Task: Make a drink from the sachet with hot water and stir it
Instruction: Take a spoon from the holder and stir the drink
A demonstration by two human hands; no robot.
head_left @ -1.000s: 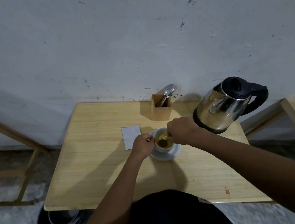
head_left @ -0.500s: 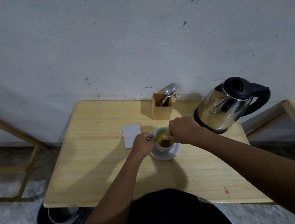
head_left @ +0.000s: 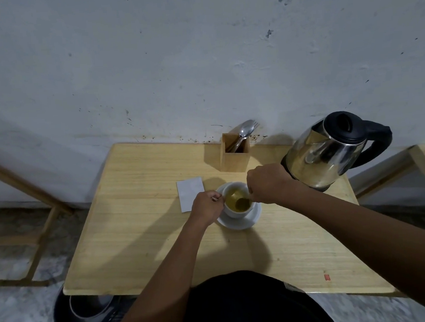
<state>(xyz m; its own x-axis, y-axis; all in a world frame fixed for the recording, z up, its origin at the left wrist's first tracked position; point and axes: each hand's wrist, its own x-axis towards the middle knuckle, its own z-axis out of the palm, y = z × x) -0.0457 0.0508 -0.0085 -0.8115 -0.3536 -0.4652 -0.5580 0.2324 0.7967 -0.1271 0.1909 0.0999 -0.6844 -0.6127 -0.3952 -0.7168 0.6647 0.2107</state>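
A white cup [head_left: 232, 211] holding a yellow-green drink stands on a white saucer [head_left: 246, 220] in the middle of the wooden table [head_left: 141, 237]. My right hand [head_left: 268, 183] hovers over the cup's right rim, closed on a spoon [head_left: 242, 202] whose bowl dips into the drink. My left hand [head_left: 206, 207] grips the cup's handle on its left side. The white sachet [head_left: 190, 193] lies flat just left of the cup, partly behind my left hand. A steel kettle [head_left: 325, 152] with a black lid and handle stands at the back right.
A wooden cutlery holder [head_left: 235, 156] with a spoon and fork stands against the wall behind the cup. A dark bin [head_left: 86, 315] sits on the floor under the table's near left corner. Wooden frames flank the table on both sides.
The spoon's bowl has shifted inside the cup as my right hand moves slightly. My left hand stays on the handle.
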